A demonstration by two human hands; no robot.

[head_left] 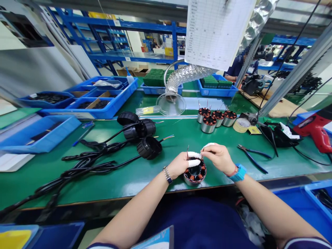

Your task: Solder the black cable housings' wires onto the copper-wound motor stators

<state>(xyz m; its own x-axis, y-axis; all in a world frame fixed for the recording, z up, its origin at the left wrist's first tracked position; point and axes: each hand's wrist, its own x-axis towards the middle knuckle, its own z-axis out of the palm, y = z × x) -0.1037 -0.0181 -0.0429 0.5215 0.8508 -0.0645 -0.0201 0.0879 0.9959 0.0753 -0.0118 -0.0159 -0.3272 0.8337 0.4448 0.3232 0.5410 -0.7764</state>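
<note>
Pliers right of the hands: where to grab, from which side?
Likely best by both handles, right hand coming from the right, near side. The pliers lie flat on the green bench top, head pointing to the far left; the handles splay toward that approach, slightly apart, so the fingers could wrap both.

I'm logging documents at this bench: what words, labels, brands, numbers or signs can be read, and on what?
None can be read for certain.
White hanging paper sheet: rows of print, too small and blurred.
Blue-and-white card badge at the lower edge: a pale mark, no legible word.
Small white label on the blue metal shelf: too small.
Yellow label near the clear funnel: unreadable.
</note>
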